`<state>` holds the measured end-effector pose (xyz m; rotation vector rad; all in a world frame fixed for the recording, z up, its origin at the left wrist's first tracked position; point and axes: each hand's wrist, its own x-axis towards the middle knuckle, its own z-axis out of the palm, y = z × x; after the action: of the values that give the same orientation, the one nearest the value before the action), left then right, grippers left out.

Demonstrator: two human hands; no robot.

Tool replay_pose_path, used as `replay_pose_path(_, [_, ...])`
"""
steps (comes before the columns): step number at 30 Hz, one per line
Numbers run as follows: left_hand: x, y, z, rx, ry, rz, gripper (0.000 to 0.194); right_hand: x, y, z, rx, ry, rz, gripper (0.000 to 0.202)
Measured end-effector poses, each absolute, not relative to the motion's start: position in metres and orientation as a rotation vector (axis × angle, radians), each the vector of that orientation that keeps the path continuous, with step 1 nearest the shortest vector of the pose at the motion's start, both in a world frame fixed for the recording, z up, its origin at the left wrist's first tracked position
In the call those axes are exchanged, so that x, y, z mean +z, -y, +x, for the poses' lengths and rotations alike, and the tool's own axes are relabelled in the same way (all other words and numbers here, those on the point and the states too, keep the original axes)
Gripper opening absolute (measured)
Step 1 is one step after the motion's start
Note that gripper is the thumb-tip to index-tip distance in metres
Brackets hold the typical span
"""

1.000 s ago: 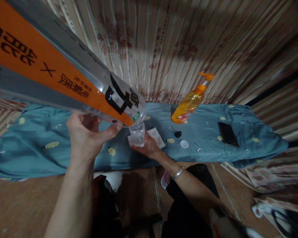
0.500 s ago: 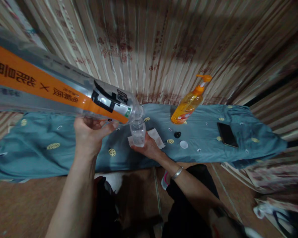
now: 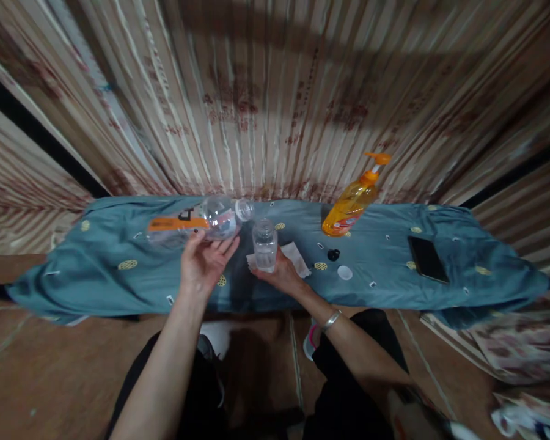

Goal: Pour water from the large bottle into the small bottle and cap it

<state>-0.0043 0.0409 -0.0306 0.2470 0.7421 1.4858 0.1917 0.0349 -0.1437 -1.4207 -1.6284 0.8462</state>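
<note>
My left hand (image 3: 206,260) grips a large clear plastic bottle (image 3: 217,217) with an orange label, its fingers under the shoulder. The bottle lies nearly level, uncapped, its mouth pointing right. Just right of that mouth, apart from it, stands a small clear bottle (image 3: 264,244), open at the top and partly filled with clear liquid. My right hand (image 3: 282,272) is closed around its lower right side. Under and beside this hand shows a white tissue (image 3: 296,258). A small black cap (image 3: 333,254) and a white disc (image 3: 345,272) lie to the right.
A pump bottle of orange liquid (image 3: 348,205) stands at the back right. Farther right lies a black phone (image 3: 428,259). A teal patterned cloth (image 3: 380,247) covers the narrow table, and a striped curtain (image 3: 279,104) hangs close behind.
The large bottle has come down from its raised tilt over the small bottle to nearly level, its mouth now apart from it. My left hand has moved right with it. The right hand keeps its hold.
</note>
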Motion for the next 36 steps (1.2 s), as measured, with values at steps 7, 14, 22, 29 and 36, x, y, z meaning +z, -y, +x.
replay_pose_path(7, [-0.032, -0.031, 0.005, 1.404, -0.59, -0.105, 0.064, -0.146, -0.036, 0.19, 0.824, 1.648, -1.426, 0.081])
replay_pose_path(14, [-0.037, -0.037, -0.009, 1.492, -0.468, -0.205, 0.069, -0.147, -0.035, 0.189, 0.815, 1.664, -1.455, 0.077])
replay_pose_path(22, [-0.026, -0.043, -0.023, 1.503, -0.417, -0.278, 0.072, -0.149, -0.034, 0.191, 0.845, 1.644, -1.426, 0.073])
replay_pose_path(29, [-0.032, -0.048, -0.029, 1.459, -0.427, -0.254, 0.08, -0.149, -0.031, 0.191, 0.858, 1.626, -1.418, 0.057])
replay_pose_path(36, [-0.034, -0.047, -0.027, 1.455, -0.461, -0.211, 0.086, -0.146, -0.031, 0.188, 0.868, 1.595, -1.413, 0.066])
